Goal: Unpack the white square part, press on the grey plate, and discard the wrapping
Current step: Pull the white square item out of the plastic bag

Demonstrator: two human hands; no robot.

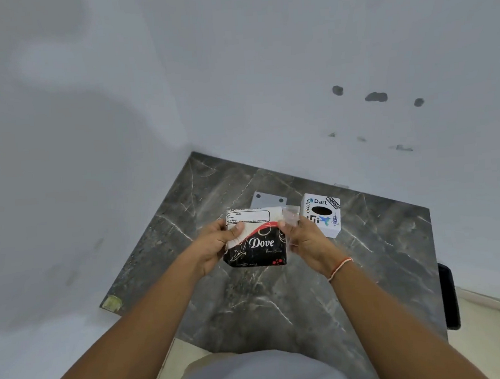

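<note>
I hold a wrapped square pack (256, 241) above the table; its wrapping is black, white and red with "Dove" printed on it. My left hand (217, 244) grips the pack's left side, thumb on top. My right hand (301, 239) grips its right side and pinches a loose flap of clear plastic wrapping (291, 216) that sticks up at the pack's top right corner. Behind the pack lies the grey plate (270, 199) with two dark holes, flat on the table and partly hidden by the pack.
A white box (322, 217) with stickers and a dark oval opening on top stands to the right of the plate. The dark marble table (279, 299) sits in a corner between white walls. A black object (448, 294) hangs at its right edge.
</note>
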